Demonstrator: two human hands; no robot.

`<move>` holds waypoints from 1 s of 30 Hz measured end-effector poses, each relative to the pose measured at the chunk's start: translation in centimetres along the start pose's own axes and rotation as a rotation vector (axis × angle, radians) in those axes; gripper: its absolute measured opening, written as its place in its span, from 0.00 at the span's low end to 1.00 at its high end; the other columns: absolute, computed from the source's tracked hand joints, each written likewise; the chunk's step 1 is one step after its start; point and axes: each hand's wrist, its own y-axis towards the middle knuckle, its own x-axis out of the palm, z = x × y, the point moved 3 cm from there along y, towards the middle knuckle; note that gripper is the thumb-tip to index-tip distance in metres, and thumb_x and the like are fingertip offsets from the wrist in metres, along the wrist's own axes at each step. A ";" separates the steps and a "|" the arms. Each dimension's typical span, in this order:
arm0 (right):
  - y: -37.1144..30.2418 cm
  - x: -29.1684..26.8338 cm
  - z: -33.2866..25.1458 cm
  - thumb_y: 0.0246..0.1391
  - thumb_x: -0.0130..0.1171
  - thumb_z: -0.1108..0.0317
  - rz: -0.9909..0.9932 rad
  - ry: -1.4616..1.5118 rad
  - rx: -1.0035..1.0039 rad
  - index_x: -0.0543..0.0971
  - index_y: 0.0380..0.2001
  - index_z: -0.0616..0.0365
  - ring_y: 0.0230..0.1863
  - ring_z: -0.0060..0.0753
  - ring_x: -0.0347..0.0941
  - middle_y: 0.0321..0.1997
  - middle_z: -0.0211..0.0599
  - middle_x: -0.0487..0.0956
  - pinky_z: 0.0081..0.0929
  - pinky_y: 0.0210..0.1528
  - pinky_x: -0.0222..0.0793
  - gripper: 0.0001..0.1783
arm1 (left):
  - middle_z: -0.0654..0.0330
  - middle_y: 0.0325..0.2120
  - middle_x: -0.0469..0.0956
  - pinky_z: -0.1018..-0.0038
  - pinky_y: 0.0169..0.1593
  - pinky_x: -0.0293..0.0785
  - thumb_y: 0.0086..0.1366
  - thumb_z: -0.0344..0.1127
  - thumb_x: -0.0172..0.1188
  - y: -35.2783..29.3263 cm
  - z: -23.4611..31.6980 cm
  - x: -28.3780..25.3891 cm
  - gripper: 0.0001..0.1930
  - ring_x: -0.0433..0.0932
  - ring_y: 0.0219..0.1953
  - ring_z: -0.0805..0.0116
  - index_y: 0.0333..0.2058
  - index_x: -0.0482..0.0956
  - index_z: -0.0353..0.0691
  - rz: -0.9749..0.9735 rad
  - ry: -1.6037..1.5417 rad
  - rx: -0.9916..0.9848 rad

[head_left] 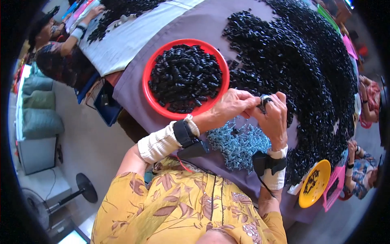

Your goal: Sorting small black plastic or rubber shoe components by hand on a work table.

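My left hand (237,101) and my right hand (273,116) meet above the table, fingertips close together. The left thumb and fingers are pinched, but what is between them is too small to make out. Curled fingers of the right hand close round a small black plastic part (264,101). Just below the hands lies a pile of small silvery-blue metal pieces (237,142), thin like pins or screws. To the left stands a red basin (147,91) filled with black plastic parts (185,75).
A large heap of black parts (292,61) covers the table's right side. At the lower right are a yellow bowl (325,171) and a pink basket (334,189). Co-workers sit at the left and right. A fan (34,205) and green sacks (40,122) stand at left.
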 end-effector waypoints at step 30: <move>-7.3 7.4 -13.3 0.43 0.53 0.74 -0.949 0.726 -0.201 0.70 0.26 0.70 0.28 0.53 0.72 0.24 0.52 0.73 0.43 0.31 0.68 0.08 | 0.66 0.25 0.78 0.85 0.25 0.70 0.59 0.33 0.59 -7.2 3.7 -12.1 0.08 0.73 0.23 0.83 0.36 0.80 0.37 0.635 0.323 0.184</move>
